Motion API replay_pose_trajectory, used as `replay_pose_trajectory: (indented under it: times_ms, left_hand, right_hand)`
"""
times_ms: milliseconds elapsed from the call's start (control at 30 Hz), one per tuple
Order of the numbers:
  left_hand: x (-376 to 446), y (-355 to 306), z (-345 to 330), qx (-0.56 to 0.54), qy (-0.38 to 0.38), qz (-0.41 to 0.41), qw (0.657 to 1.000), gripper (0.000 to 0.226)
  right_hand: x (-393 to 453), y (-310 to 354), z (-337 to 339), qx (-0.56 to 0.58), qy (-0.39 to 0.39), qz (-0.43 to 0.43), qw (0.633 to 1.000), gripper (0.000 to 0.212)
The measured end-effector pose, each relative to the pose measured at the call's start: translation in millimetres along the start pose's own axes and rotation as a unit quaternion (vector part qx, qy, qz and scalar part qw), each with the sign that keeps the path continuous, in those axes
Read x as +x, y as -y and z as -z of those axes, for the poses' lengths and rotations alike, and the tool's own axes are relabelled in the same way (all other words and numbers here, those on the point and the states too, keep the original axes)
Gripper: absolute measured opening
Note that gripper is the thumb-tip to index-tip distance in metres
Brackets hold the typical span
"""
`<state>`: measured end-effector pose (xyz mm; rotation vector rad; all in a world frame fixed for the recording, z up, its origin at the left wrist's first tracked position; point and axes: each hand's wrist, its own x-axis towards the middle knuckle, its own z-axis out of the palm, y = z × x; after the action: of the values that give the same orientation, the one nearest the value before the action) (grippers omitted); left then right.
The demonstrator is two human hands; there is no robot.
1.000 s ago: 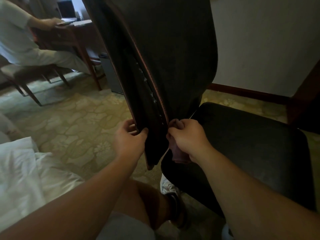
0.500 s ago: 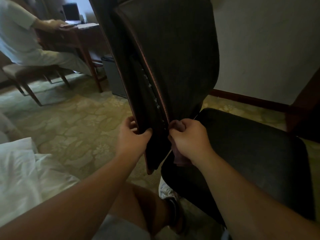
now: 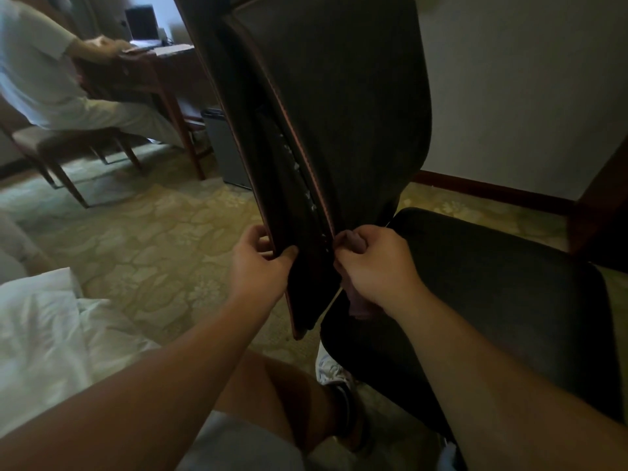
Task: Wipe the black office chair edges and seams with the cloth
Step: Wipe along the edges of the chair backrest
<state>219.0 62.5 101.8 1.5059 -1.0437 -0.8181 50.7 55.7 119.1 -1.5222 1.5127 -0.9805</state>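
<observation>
Standing upright beside its seat (image 3: 492, 300), black office chair backrest (image 3: 339, 113), side edge gripped by left hand (image 3: 260, 270), right hand (image 3: 373, 266) curled round mauve cloth (image 3: 355, 241) at the piped seam (image 3: 306, 158); patterned carpet (image 3: 153, 232) beneath.

To my left lies a rumpled white bedsheet (image 3: 40, 338), spread over the patterned beige carpet (image 3: 153, 239). Farther off, a person in pale clothes (image 3: 37, 73) sits on a brown wooden chair (image 3: 51, 147) at a dark wooden desk (image 3: 153, 73) carrying an open black laptop (image 3: 142, 27). A grey bin (image 3: 224, 147) stands beside the desk leg. The plain white wall (image 3: 526, 79) meets a dark wooden skirting board (image 3: 492, 192).
</observation>
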Motion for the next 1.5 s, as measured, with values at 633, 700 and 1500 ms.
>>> replay_pose_trajectory:
  times_ms: [633, 700, 1500]
  left_hand:
    - [-3, -2, 0, 0.003, 0.002, 0.004, 1.0, 0.031]
    - [-3, -3, 0, 0.001, 0.001, 0.008, 1.0, 0.031]
    - [7, -27, 7, 0.022, 0.012, -0.057, 0.998, 0.038]
  right_hand:
    - [1, 3, 4, -0.005, -0.026, 0.026, 0.999, 0.005]
    - [0, 5, 4, -0.028, -0.007, 0.039, 0.999, 0.006]
    - [-2, 2, -6, -0.02, -0.058, 0.09, 0.994, 0.009]
